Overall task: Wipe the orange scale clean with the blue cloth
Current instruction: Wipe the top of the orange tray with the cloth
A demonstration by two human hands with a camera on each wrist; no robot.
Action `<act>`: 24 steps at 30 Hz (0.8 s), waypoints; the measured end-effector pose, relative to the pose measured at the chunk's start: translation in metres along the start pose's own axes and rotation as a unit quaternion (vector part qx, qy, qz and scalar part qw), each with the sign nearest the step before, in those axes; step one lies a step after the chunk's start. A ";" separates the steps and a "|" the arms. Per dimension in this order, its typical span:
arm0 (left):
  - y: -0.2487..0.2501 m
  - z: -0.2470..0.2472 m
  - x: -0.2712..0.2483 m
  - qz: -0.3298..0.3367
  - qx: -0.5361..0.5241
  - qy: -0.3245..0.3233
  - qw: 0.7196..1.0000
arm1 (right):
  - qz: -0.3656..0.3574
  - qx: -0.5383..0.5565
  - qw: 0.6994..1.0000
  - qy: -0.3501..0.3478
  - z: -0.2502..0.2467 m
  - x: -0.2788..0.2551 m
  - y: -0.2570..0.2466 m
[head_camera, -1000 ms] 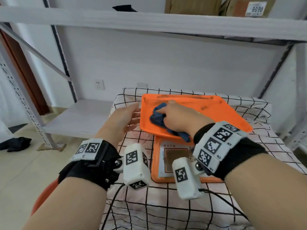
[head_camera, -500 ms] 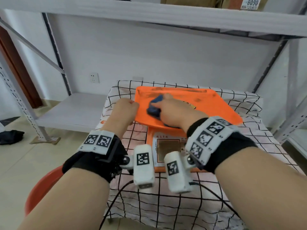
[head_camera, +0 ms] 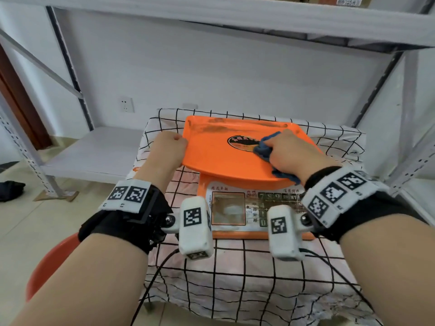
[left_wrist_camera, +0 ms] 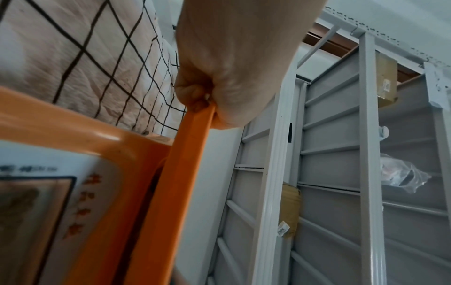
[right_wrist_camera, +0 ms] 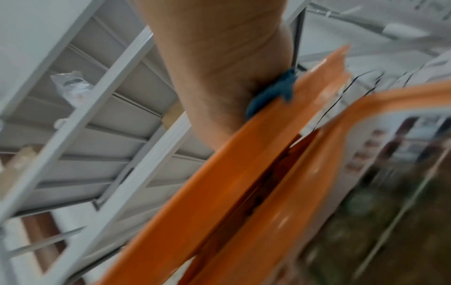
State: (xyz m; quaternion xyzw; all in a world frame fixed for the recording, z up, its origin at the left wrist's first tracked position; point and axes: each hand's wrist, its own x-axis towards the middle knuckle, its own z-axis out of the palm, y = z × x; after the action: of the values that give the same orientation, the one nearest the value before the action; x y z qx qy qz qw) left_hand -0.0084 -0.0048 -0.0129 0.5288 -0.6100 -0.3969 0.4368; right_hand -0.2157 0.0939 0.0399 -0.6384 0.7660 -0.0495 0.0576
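The orange scale (head_camera: 211, 151) stands on a table under a checked cloth, its flat pan raised above a front panel with a display (head_camera: 228, 208). Dark smears streak the pan's far edge. My left hand (head_camera: 173, 143) curls over the pan's left rim; in the left wrist view the left hand (left_wrist_camera: 207, 100) pinches that rim (left_wrist_camera: 192, 131). My right hand (head_camera: 282, 149) grips the bunched blue cloth (head_camera: 264, 148) and presses it on the pan's right half, beside an oval label. In the blurred right wrist view the blue cloth (right_wrist_camera: 273, 92) sits between palm and pan (right_wrist_camera: 244, 173).
The checked tablecloth (head_camera: 235, 278) covers the table on all sides of the scale. A grey metal shelf rack (head_camera: 235, 17) spans overhead, with a low shelf board (head_camera: 94, 151) to the left and uprights on the right. A red stool (head_camera: 47, 267) stands at the lower left.
My right hand has swept the blue cloth from the pan's left part across to its right half. The left hand went from flat against the rim to curled on it.
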 end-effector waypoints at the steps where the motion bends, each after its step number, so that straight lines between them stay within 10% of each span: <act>1: -0.002 0.001 0.002 -0.002 0.010 0.004 1.000 | -0.017 0.006 1.000 -0.007 0.000 -0.003 -0.012; 7: -0.006 0.001 0.002 0.006 0.053 0.003 0.999 | -0.224 0.030 0.974 -0.020 0.015 -0.014 -0.090; 16: -0.002 -0.008 -0.009 0.025 0.080 -0.041 0.996 | -0.142 0.116 0.977 -0.111 -0.018 -0.038 -0.005; 24: 0.003 -0.009 -0.011 -0.002 0.187 -0.025 0.982 | -0.177 0.096 0.974 -0.101 -0.002 -0.042 -0.075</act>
State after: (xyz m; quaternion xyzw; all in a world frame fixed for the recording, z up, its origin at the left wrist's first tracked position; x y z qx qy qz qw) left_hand -0.0001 0.0063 -0.0086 0.5925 -0.6831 -0.2893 0.3140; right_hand -0.1356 0.1220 0.0539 -0.7572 0.6225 -0.0678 0.1860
